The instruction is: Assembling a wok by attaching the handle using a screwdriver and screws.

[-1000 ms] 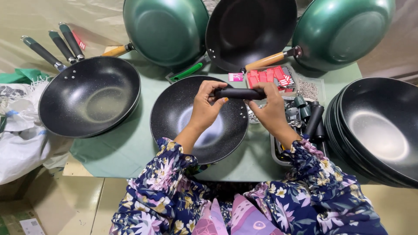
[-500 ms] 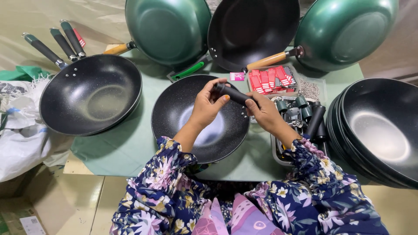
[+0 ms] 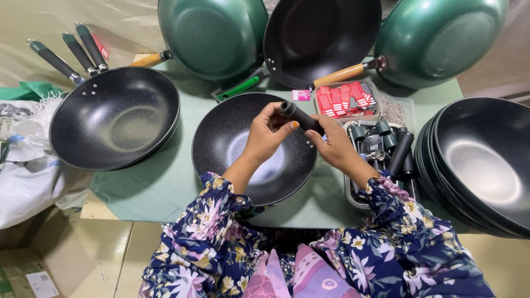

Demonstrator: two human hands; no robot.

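- Left hand: closed around the upper end of a black handle, thumb on the near side, fingers curled over the far side.
- Right hand: closed on the lower end of the same handle, fingertips pinching it from below and right.
- Black handle: held between both hands, tilted, its open round end pointing up and left, clear of the left hand's grip. The middle stretch shows between the two hands; the lower end is hidden in the right hand.
- Position: the handle is raised above the black speckled pan directly in front of the person, not touching it.
- Metal tray: just right of that pan, beside the right hand, holding more dark handles and small fittings.
- A second black pan with a handle fitted lies to the left on the green table cover.
- Stack of black pans: right edge of the table.
- Two green pans and one black pan lean upright along the far side.
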